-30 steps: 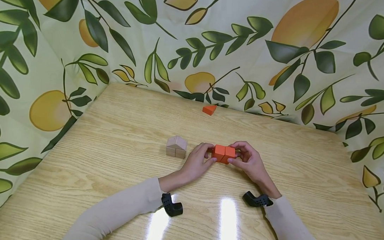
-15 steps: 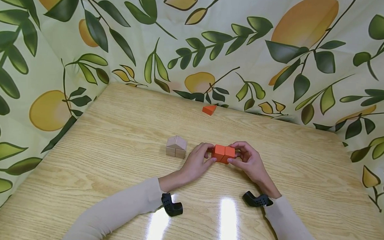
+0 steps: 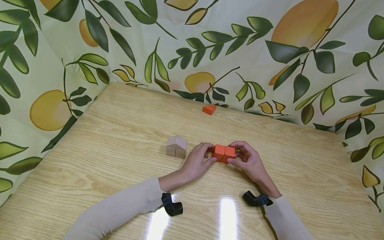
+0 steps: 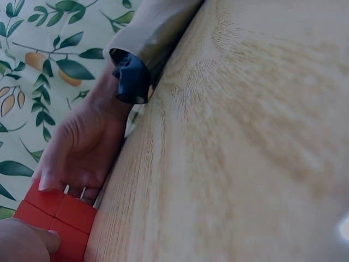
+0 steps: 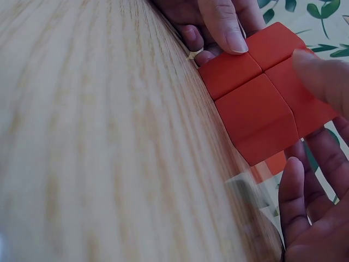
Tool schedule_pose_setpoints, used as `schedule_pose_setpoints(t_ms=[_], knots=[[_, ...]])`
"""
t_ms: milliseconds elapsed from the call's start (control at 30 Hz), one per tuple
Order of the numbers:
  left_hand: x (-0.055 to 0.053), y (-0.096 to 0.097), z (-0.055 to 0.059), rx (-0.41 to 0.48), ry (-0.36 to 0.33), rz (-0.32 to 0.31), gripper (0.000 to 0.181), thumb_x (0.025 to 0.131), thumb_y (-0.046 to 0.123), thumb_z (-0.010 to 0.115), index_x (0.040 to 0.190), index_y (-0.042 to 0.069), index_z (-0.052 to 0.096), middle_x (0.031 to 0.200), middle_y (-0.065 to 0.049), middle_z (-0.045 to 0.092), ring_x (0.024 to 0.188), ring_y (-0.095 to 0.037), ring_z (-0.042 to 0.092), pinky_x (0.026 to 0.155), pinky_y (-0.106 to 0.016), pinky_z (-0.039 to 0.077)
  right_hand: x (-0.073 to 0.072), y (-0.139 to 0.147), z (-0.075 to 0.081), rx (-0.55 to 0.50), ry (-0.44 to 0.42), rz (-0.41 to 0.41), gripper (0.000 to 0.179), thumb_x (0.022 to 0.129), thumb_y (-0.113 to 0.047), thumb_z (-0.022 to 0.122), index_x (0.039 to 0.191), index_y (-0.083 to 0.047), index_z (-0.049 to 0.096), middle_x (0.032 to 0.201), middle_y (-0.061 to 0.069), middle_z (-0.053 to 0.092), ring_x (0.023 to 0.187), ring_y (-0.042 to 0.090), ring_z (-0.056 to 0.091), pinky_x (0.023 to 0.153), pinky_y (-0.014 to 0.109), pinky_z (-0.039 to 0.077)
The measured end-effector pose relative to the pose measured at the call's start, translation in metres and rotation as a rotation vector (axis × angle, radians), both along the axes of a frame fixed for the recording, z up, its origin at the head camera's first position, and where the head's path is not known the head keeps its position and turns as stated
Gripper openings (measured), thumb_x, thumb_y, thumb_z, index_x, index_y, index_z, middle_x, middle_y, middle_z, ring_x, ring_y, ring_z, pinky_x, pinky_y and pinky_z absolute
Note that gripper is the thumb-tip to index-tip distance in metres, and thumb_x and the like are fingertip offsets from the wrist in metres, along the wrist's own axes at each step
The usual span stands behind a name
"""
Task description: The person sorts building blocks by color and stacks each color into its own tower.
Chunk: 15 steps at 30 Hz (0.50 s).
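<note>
Several orange-red cube blocks (image 3: 224, 153) are set close together in two layers, their seams visible in the right wrist view on the block faces (image 5: 256, 114). My left hand (image 3: 197, 160) pinches the left side of this stack, thumb on the front and fingers behind. From the right, my right hand (image 3: 249, 162) pinches the other side the same way, its thumb (image 5: 322, 76) on an upper block. The stack sits at the table surface. Left of my left hand stands a small house of pale wooden blocks (image 3: 176, 144) with a triangular top.
Near the back edge of the wooden table (image 3: 131, 125) lies an orange-red triangular block (image 3: 209, 110). A cloth with leaves and fruit (image 3: 233, 15) hangs behind and around the table. Black wrist devices (image 3: 172, 206) sit at both sleeves.
</note>
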State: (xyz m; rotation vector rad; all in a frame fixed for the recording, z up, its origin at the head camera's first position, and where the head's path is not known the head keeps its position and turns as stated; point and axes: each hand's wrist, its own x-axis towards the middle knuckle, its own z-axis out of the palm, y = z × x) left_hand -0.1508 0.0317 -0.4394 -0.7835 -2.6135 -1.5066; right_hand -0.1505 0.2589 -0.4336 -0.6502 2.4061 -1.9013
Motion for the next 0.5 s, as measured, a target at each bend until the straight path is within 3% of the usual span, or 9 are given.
schedule_pose_setpoints(t_ms=[333,500], knots=[[-0.0007,0.0003,-0.001,0.004,0.008,0.004,0.037,0.092,0.014,0.066,0.124,0.001,0.054,0.107,-0.008,0.057,0.086,-0.019,0.051,0.074,-0.028,0.041,-0.0015,0.0032,-0.0009,-0.044,-0.004,0.047,0.041,0.087,0.009,0.061,0.126,0.006,0.049,0.121,0.012,0.055,0.106,0.023,0.054,0.087,0.026,0.045],[-0.0003,0.0007,-0.0007,0.003,0.019,0.004,0.037,0.092,0.014,0.066,0.124,0.001,0.054,0.107,-0.008,0.057,0.086,-0.019,0.051,0.074,-0.028,0.041,-0.0029,0.0044,-0.0015,-0.08,0.045,0.051,0.029,0.099,-0.007,0.048,0.125,0.008,0.049,0.12,0.012,0.057,0.11,0.022,0.053,0.086,0.026,0.046]])
